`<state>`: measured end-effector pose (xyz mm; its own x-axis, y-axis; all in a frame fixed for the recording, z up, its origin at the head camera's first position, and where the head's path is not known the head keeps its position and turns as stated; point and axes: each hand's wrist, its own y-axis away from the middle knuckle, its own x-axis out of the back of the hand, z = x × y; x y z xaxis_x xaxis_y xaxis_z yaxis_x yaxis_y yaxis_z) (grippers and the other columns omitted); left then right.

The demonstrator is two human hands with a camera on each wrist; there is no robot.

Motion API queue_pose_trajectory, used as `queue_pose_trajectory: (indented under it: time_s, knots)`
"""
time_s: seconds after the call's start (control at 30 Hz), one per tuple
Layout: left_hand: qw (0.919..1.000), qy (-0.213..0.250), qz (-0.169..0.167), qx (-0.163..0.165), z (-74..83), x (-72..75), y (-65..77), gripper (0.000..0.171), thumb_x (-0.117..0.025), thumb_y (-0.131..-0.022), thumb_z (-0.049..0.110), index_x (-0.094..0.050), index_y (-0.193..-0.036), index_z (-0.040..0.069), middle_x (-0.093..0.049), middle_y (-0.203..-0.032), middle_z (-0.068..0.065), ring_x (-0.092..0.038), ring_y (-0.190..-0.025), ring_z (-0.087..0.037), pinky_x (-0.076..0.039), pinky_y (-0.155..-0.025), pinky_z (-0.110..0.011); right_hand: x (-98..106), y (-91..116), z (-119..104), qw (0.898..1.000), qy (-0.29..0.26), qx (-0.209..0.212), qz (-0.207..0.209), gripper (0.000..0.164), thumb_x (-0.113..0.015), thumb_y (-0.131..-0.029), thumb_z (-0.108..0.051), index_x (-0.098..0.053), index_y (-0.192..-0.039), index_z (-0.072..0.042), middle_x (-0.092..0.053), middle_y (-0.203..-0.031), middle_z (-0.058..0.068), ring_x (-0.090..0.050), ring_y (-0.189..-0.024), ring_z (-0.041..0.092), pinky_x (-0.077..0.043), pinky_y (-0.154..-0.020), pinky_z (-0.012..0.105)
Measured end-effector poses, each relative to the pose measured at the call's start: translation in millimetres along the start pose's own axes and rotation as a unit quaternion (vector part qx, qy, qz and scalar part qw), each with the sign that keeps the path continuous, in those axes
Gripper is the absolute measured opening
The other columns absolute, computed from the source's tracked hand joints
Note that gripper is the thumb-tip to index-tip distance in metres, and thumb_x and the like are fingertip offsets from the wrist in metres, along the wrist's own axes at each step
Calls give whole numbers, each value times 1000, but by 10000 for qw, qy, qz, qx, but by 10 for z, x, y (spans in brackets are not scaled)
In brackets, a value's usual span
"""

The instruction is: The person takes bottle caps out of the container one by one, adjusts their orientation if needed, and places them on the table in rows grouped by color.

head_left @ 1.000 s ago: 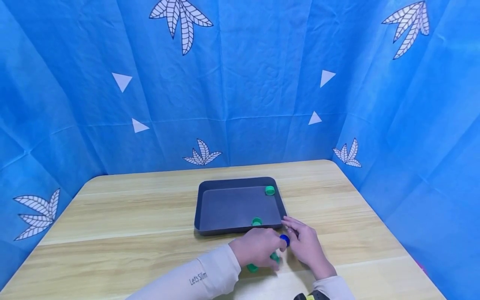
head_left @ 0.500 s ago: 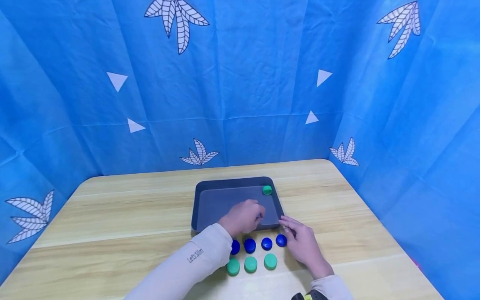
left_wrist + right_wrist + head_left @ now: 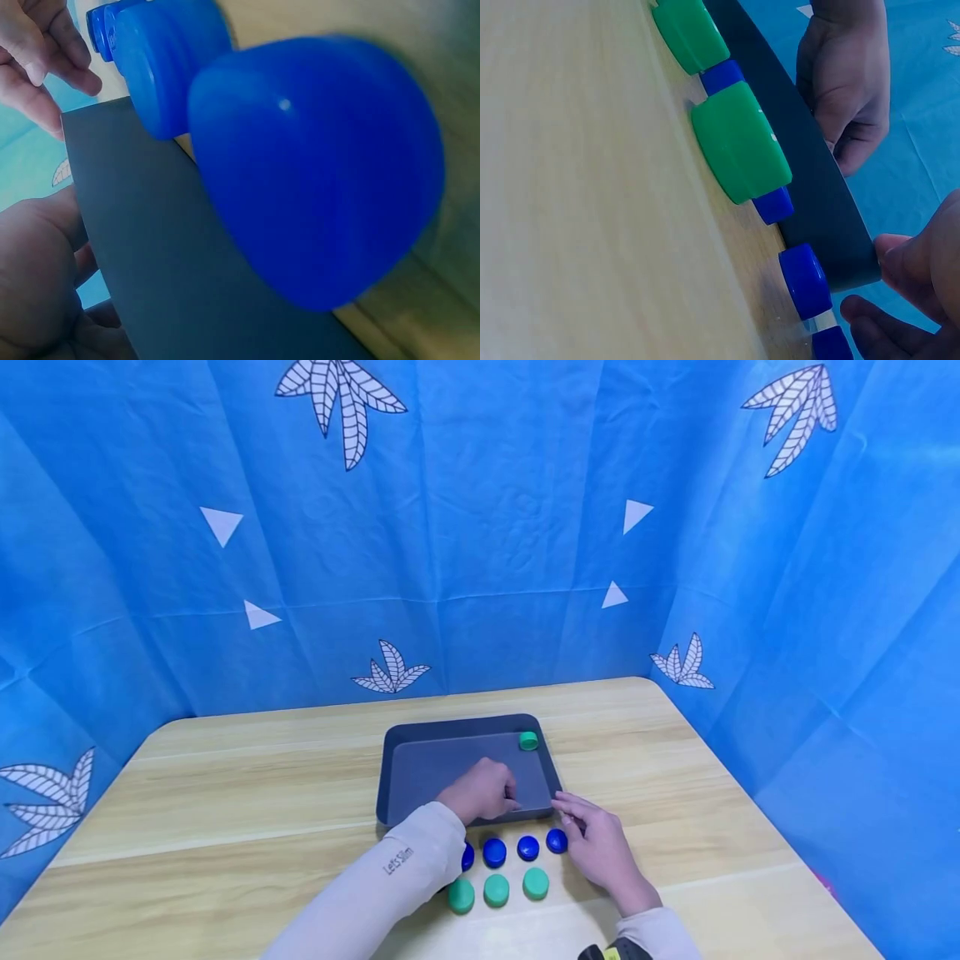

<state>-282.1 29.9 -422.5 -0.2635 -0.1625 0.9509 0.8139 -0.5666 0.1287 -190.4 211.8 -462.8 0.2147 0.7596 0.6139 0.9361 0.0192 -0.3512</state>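
Note:
My left hand reaches down inside the dark grey tray near its front wall, fingers curled. Hand and wall cover its fingertips, so whatever lies between them is hidden. At the tray's near right corner my right hand has its fingertips touching the edge, also visible in the right wrist view, fingers extended. A green bottle cap stands on edge in the tray's far right corner. Before the tray runs a row of blue bottle caps; the left sleeve partly covers the leftmost. Green bottle caps form a row nearer me.
The wooden table extends to both sides of the tray. A blue curtain with white leaf prints hangs behind and at the sides. In the left wrist view, a blue cap looms close to the wrist.
My left hand has moved from above the caps on the table into the tray, covering where a green bottle cap lay. The right hand has stayed by the corner.

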Motion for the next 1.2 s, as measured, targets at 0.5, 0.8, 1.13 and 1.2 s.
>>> queue_pose_trajectory:
  time_s: [0.5,0.8,1.13,1.2]
  knots:
    - [9985,379,-4,407,-27,95,58,17,-71,-89,19,-71,-102,9,-62,-90,-1,-55,-79,-15,-48,-69,-29,-7,-7,-13,10000,-24,-13,-29,26,-61,-88,8,-70,-111,2,-64,-122,14,-60,-113,33,-48,-91,42]
    - [9976,597,344,31,4,133,138,21,-69,-90,20,-66,-109,13,-57,-96,-3,-53,-84,-17,-49,-69,-28,4,-7,-7,9997,-29,-177,-140,25,-61,-89,6,-70,-112,0,-63,-124,12,-58,-116,32,-46,-94,42]
    - [9894,1034,553,-862,130,177,280,20,-73,-85,13,-54,-91,16,-52,-82,1,-49,-73,-11,-44,-63,-20,37,-30,0,9997,8,-152,-194,25,-59,-89,7,-70,-111,1,-64,-123,13,-57,-118,33,-45,-95,45]
    - [9879,1036,564,-1008,157,180,304,22,-74,-84,12,-53,-89,16,-51,-81,3,-48,-73,-10,-44,-63,-19,45,-32,-7,9996,0,-174,-214,25,-59,-89,8,-70,-110,1,-64,-122,12,-57,-117,33,-47,-92,44]
